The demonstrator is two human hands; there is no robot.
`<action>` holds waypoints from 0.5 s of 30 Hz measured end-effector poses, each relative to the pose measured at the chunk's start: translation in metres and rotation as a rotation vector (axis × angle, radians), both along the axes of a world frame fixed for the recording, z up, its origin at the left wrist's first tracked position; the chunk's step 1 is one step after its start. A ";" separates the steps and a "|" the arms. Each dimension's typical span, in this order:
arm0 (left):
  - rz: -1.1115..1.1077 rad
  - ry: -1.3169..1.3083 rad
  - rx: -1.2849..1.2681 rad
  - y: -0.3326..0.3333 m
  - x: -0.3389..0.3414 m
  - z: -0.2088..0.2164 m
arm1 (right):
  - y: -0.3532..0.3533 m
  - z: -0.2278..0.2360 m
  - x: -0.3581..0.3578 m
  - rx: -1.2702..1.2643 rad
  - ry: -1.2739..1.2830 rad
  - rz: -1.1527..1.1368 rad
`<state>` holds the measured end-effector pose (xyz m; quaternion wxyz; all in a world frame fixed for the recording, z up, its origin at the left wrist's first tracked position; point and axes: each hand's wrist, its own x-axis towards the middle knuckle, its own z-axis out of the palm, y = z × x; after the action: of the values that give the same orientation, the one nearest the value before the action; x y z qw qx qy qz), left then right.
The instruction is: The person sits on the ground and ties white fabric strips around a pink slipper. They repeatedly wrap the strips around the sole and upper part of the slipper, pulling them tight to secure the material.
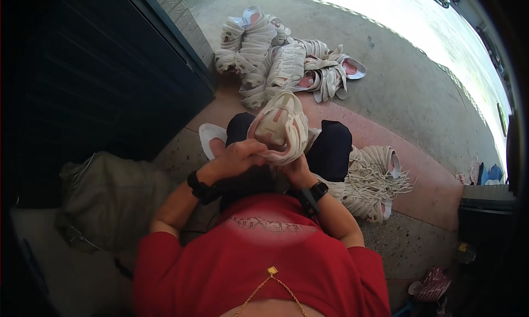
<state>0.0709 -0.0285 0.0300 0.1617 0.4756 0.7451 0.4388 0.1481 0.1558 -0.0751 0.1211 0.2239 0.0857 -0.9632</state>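
Observation:
Between my knees I hold an off-white shoe upper (297, 130) with beige and pink parts, its opening turned up toward me. It looks nested with others, though I cannot tell how many. My left hand (239, 158) has its fingers closed on the near left edge. My right hand (299, 171) supports the near right side from below, its fingertips mostly hidden behind the upper. Beside my right knee lies a bundle of similar uppers (363, 176) with many loose laces. A white piece with a pink inside (212, 139) lies by my left knee.
Ahead on the floor is a heap of nested shoe uppers (286, 63). A dark door (104, 69) stands at the left, above a stuffed olive sack (113, 193). Pink patterned items (432, 285) lie at the lower right.

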 end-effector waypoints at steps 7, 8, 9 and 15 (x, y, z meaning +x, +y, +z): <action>0.283 0.108 -0.179 0.015 -0.034 -0.024 | 0.016 -0.045 -0.017 0.200 -0.236 0.071; 0.265 0.118 -0.149 0.015 -0.039 -0.026 | 0.024 -0.062 -0.019 0.320 -0.270 0.069; 0.275 -0.004 -0.140 0.011 -0.044 -0.029 | 0.028 -0.065 -0.024 0.439 -0.297 0.074; 0.257 -0.459 -0.197 0.005 -0.067 -0.034 | 0.039 -0.096 -0.061 0.428 -0.368 0.161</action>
<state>0.0037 -0.0230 -0.0042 0.3147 0.2475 0.7823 0.4773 0.0872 0.1944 -0.1713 0.1608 0.4076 0.2809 -0.8539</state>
